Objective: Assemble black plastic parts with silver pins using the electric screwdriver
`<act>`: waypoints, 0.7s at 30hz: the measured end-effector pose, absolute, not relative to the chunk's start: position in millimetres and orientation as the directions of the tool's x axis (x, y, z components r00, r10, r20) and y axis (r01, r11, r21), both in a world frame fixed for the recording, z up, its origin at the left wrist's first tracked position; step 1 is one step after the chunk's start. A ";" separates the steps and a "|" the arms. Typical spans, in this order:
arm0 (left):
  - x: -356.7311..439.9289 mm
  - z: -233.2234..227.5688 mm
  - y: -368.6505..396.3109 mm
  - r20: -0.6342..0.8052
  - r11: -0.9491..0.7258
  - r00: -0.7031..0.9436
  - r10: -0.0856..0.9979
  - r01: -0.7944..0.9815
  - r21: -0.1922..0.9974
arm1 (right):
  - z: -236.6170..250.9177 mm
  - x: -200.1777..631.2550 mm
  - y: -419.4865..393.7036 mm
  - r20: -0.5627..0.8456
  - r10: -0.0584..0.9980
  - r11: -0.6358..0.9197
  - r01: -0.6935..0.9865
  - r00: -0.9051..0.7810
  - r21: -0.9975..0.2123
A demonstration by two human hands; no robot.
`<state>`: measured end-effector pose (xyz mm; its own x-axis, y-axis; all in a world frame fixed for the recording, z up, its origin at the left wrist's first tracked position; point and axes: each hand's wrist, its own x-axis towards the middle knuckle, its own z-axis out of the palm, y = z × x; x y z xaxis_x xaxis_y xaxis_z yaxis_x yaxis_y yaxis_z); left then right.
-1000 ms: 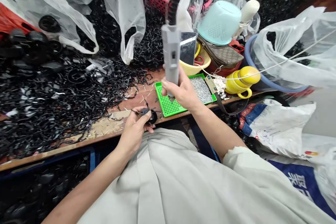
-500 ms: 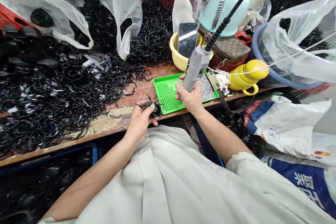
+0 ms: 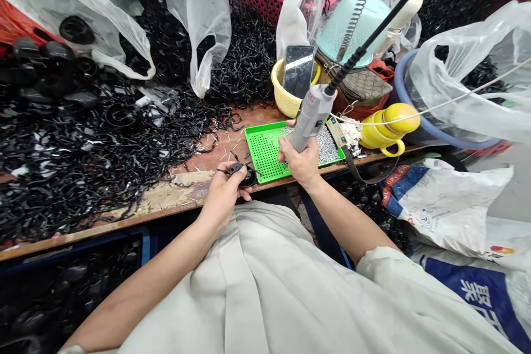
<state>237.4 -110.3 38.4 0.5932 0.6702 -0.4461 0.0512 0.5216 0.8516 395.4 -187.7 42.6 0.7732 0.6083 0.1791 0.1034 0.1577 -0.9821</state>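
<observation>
Main change: the grey electric screwdriver (image 3: 309, 119). A second ago we had it upright, blurred, raised beside the phone (image 3: 297, 69) and partly hiding it. Now it leans, cable end away and to the right, lower end above the green perforated tray (image 3: 265, 155). Phone shows clear again, propped in the pale yellow basket (image 3: 286, 105). Versus half a second ago, tool pose looks nearly the same; most of the shift is the camera.

Right hand (image 3: 302, 163): grip closed round the lower screwdriver body, fingers wrapped, no slack we can see. Bit is hidden by the hand, so we can't tell if it touches the tray or the small silver screws (image 3: 329, 149) heaped at its right end.

Left hand (image 3: 222, 191): grip pinched down on the black wheel-like part (image 3: 249, 177), thumb on top. Part sits at the front edge of the table (image 3: 178, 188), just beside the tray's left side and a little closer to it than a second ago. Thin black strips stick out from it; we can't tell if they're attached.

What it means, our read: tool is down at the screw supply, part held ready, the two apart. Nothing shows the bit engaging the part at this instant. Whether it carries a screw, we can't tell.
</observation>
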 end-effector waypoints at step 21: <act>232.8 32.5 -108.8 -0.398 0.491 0.624 0.672 0.027 0.871 | 53.7 332.4 -145.7 0.194 0.752 0.342 -0.121 0.630 -0.932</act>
<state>232.8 -108.8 32.5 0.6243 0.6719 -0.3984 0.0272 0.4911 0.8707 332.4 -145.7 53.7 0.6301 0.7519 0.1940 -0.1210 0.3418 -0.9319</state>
